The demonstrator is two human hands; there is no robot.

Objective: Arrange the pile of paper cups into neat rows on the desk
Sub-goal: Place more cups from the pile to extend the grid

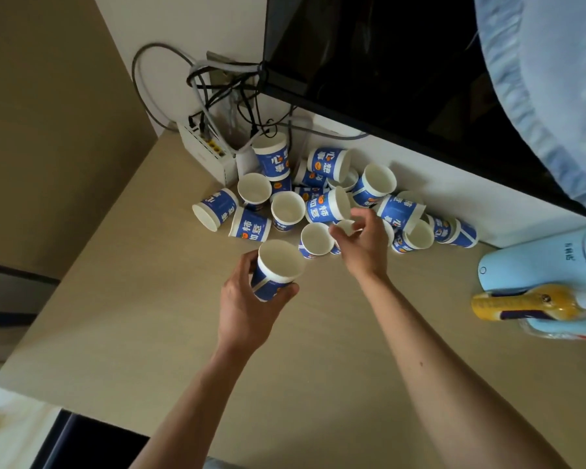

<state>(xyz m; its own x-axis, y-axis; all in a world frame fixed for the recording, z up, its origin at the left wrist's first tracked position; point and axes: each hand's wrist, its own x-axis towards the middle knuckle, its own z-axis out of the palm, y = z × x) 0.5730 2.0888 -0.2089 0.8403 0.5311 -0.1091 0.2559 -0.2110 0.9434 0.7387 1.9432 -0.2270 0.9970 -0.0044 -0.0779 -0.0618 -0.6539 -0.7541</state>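
Left hand [247, 306] is gripping one blue-and-white paper cup [276, 269], fingers wrapped round its wall, mouth up and tilted, just near of the pile of paper cups [322, 198]. Right hand [364, 247] is reaching into the pile's near edge, thumb and fingers pinching the rim of a second cup [345, 227]. Pile is sitting jumbled at the far side of the desk [149, 299], some upright, some tipped, between a white router [207, 154] left and a light blue appliance [535, 265] right.
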